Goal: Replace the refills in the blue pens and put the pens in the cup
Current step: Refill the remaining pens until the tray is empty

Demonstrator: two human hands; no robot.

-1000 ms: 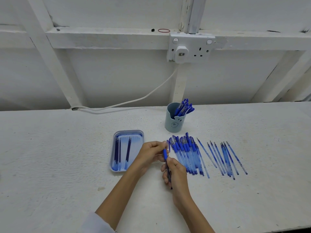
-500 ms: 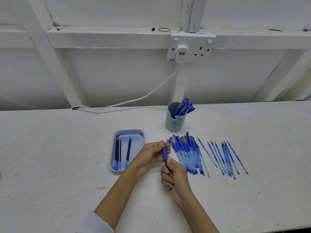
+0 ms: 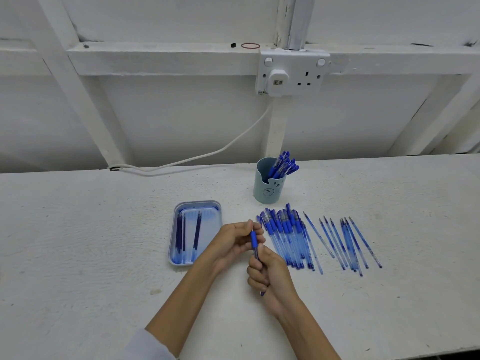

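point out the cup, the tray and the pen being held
cup (image 3: 268, 192), head view, front wall
tray (image 3: 210, 222), head view, bare floor
held pen (image 3: 254, 240), head view, blue grip

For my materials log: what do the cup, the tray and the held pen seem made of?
Cup: matte pale-blue plastic, likely; soft sheen, moulded face. Tray: glossy blue, rolled rim with reflections; painted metal or plastic, unclear. Pen: translucent bluish plastic barrel, opaque blue grip, probably rubber.

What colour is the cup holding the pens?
The cup is pale blue-grey, seen in the head view.
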